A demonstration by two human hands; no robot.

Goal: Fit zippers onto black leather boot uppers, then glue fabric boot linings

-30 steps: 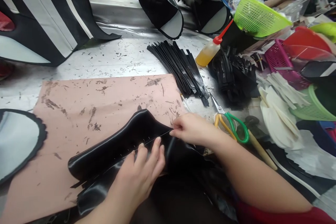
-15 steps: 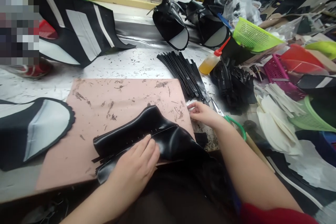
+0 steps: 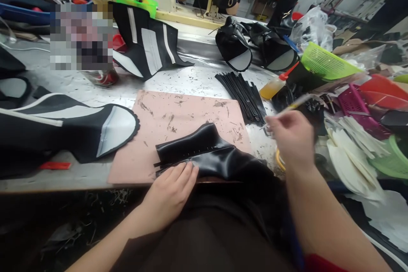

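From the head camera, I see the glossy black leather boot piece [image 3: 219, 162] lying on the stained pink sheet [image 3: 145, 112], near the table's front edge. The left hand [image 3: 175, 185] presses on it with extended fingers, not clenched. Right of the sheet, the right hand [image 3: 293, 136] pinches a thin, pale stick-like tool with a yellow section [image 3: 295, 103], blurred. Just beyond the sheet, narrow black strips [image 3: 244, 97] are fanned out beside a red-tipped bottle of amber liquid [image 3: 274, 87]. Left, a black piece with white patches [image 3: 81, 129] overlaps the sheet.
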